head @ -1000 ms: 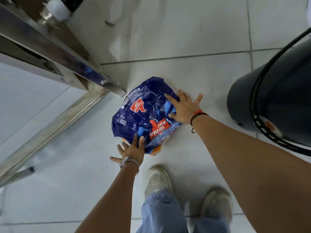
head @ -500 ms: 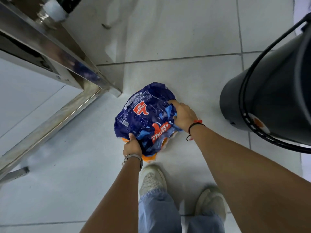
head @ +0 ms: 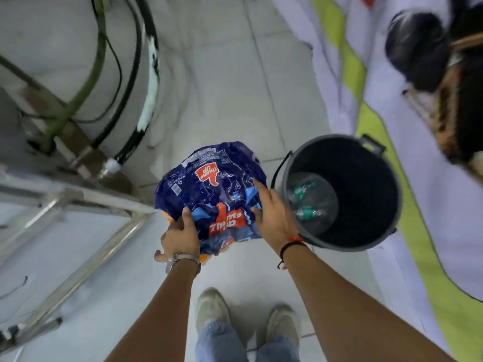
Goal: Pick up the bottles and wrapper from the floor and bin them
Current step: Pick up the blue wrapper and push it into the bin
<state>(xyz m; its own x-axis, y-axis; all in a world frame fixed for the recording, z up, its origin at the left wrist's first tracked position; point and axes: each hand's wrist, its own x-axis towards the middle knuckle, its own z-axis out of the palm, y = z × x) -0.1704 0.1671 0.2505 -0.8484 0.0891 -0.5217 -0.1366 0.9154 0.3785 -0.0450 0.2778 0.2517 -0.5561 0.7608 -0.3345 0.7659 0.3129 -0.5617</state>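
Note:
A crumpled dark blue wrapper [head: 217, 186] with red and orange print is lifted off the floor between both hands. My left hand [head: 180, 235] grips its lower left edge, thumb on top. My right hand [head: 273, 215] holds its right side. Just to the right stands a round black bin [head: 366, 231], open at the top. Clear plastic bottles [head: 311, 202] with green caps lie at its bottom.
A metal frame [head: 86, 259] with hoses and cables [head: 141, 82] fills the left side. Pale cloth with a yellow-green stripe [head: 418, 231] lies right of the bin, dark objects [head: 423, 56] on it at top right. My two shoes [head: 211, 312] stand on the tiled floor below.
Both hands closed on the wrapper and raised it off the floor. The view rose and tilted, so the bin's open top and the bottles inside show.

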